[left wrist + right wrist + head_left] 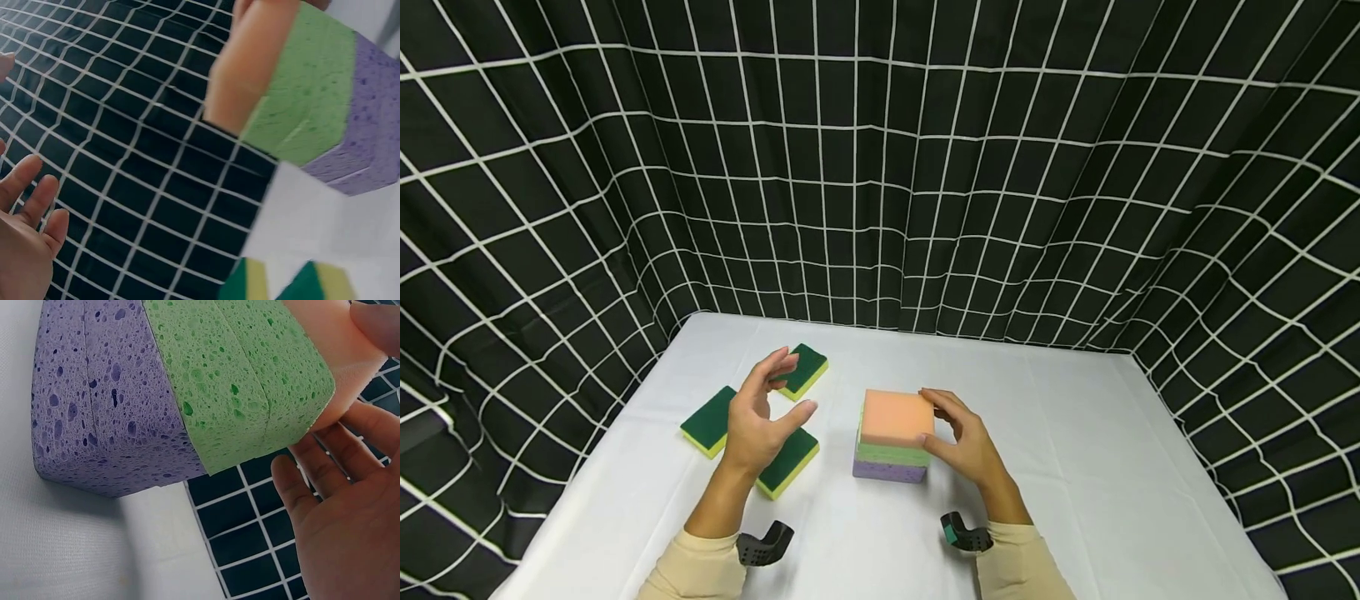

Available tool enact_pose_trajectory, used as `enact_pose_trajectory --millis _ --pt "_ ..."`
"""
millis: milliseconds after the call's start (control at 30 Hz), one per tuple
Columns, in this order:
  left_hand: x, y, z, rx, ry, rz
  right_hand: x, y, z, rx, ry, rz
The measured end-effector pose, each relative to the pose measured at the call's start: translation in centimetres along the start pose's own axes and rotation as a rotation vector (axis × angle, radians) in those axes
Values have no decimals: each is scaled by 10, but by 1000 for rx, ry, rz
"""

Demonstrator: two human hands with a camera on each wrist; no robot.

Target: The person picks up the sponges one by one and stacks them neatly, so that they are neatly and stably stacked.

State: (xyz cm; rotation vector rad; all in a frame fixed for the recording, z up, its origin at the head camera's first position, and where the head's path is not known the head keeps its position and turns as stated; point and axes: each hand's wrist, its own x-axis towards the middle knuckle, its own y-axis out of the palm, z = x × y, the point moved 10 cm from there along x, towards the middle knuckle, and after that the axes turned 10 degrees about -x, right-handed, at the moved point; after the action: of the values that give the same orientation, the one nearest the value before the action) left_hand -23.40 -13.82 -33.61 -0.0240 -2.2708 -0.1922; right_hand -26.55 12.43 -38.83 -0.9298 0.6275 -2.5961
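A stack stands mid-table: an orange sponge on top, a light green sponge below it, and a purple sponge at the bottom. My right hand pinches the orange sponge at its right end, thumb on the near side and fingers on the far side. In the right wrist view, the green sponge and purple sponge show seams along their sides. My left hand hovers left of the stack, fingers spread and holding nothing. In the left wrist view, the orange sponge appears beyond that hand.
Several green-and-yellow scrub sponges lie left of the stack: one at the back, one at far left, one in front. My left hand partly covers them. A white cloth covers the table; a black gridded curtain surrounds it.
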Motion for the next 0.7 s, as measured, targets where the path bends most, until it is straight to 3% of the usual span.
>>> enact_pose_trajectory --millis 167,333,500,700 --pt "1 -16 -29 -32 164 -61 -1 0 -2 1 1 -1" --pt "-7 -30 -46 -27 235 -121 -6 4 -14 14 2 1" --pt "-21 -48 -46 -29 244 -180 -9 8 -37 13 -18 -7" --pt "-43 -63 -29 56 166 -219 -7 8 -36 -2 -46 -9"
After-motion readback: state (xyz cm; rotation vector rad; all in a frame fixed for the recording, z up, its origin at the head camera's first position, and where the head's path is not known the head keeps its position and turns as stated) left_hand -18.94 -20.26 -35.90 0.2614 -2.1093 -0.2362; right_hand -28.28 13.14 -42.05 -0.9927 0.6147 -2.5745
